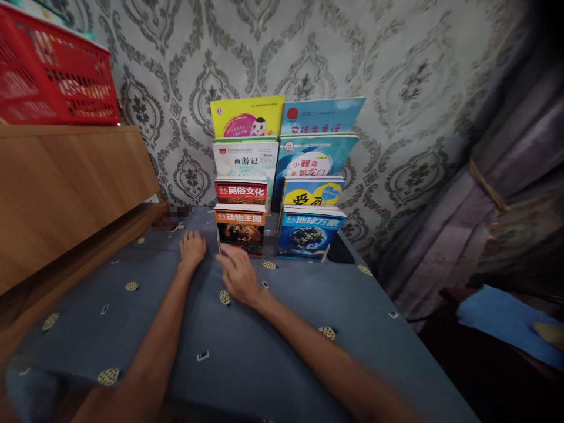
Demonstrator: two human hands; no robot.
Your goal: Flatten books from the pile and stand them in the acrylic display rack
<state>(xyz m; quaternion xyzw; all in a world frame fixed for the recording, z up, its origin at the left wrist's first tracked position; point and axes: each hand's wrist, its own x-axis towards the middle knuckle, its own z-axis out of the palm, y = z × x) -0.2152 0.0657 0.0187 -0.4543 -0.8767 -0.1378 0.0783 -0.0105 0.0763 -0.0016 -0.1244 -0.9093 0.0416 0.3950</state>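
My left hand [192,249] rests on the blue tablecloth [247,358], fingers forward and slightly curled, with nothing seen in it. At the near left corner of a clear book stand [269,249] is my right hand [239,273], its fingers reaching out and apart; whether they touch the stand I cannot tell. Books stand on it in two stepped columns. An orange-topped book with a lion [240,234] is lowest on the left, below a red one [240,192]. The right column has a blue earth book [311,235] in front, with a yellow and blue book [314,192] behind.
Further back rise a white book [247,160], a yellow book [247,117] and two blue books [315,155]. A dark flat object [341,249] lies right of the stand. A red basket [66,70] sits on a wooden cabinet [74,194] at left. Purple curtain [453,235] hangs right.
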